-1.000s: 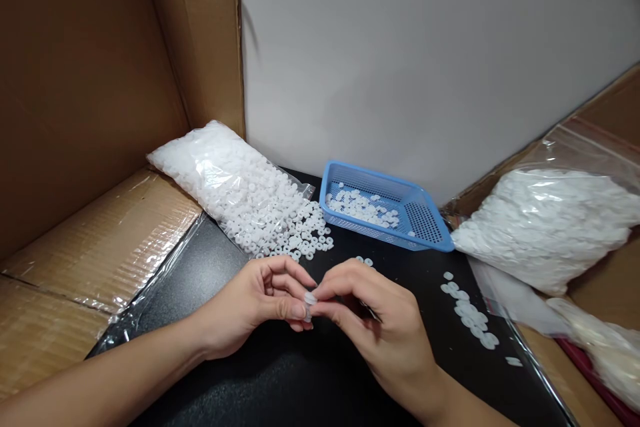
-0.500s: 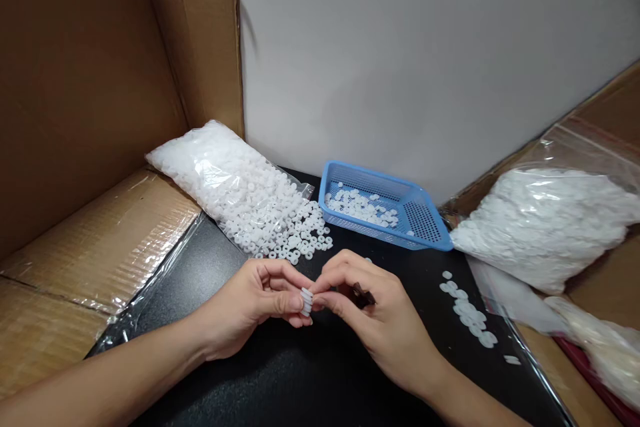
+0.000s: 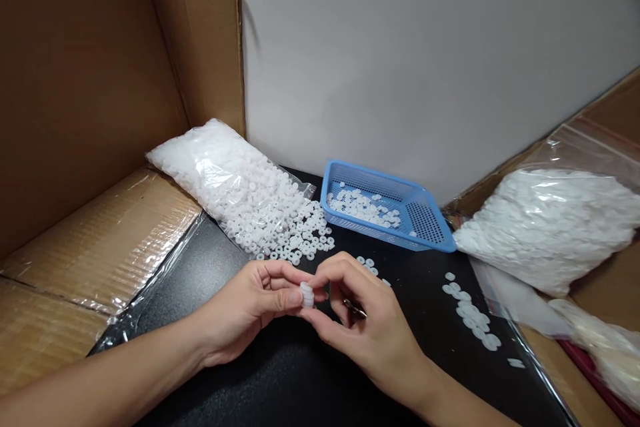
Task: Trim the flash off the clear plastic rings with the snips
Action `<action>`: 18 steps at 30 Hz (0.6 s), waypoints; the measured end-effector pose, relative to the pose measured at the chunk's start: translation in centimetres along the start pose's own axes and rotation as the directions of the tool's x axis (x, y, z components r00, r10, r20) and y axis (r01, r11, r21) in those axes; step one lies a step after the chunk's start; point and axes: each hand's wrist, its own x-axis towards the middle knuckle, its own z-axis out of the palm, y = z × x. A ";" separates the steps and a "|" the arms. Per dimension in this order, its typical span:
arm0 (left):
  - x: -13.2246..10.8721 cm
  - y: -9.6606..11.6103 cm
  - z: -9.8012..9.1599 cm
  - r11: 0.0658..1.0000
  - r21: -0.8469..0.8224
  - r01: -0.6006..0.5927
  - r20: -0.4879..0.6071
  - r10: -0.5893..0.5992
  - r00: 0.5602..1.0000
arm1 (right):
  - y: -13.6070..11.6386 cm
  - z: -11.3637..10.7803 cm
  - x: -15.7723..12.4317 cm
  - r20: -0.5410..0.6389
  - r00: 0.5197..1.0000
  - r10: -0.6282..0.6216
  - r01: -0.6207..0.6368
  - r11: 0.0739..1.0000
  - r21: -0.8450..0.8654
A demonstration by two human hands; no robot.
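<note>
Basket (image 3: 423,217) between left bag (image 3: 215,167) and right bag (image 3: 555,227) (apparently on cardboard (image 3: 600,287)); discs (image 3: 361,207) in basket.

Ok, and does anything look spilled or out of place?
Yes: loose white rings lie on the black table at the end of the bag on the left, as if spilled from it. A small white bit also lies apart from the scattered discs, near the table's right edge.

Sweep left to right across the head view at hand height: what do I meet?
Cardboard → left hand → small stack of white pieces → right hand → loose white discs → pale plastic bag.
</note>
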 end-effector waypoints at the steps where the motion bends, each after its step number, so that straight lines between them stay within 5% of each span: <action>1: 0.0 0.0 0.0 1.000 -0.001 0.001 0.005 -0.001 1.000 | 0.0 0.0 0.0 -0.003 1.000 -0.004 0.004 1.000 0.005; 18: 0.0 0.1 0.1 0.999 -0.016 -0.038 -0.015 0.038 0.999 | 0.0 -0.2 -0.1 -0.015 0.987 -0.161 0.160 0.986 -0.036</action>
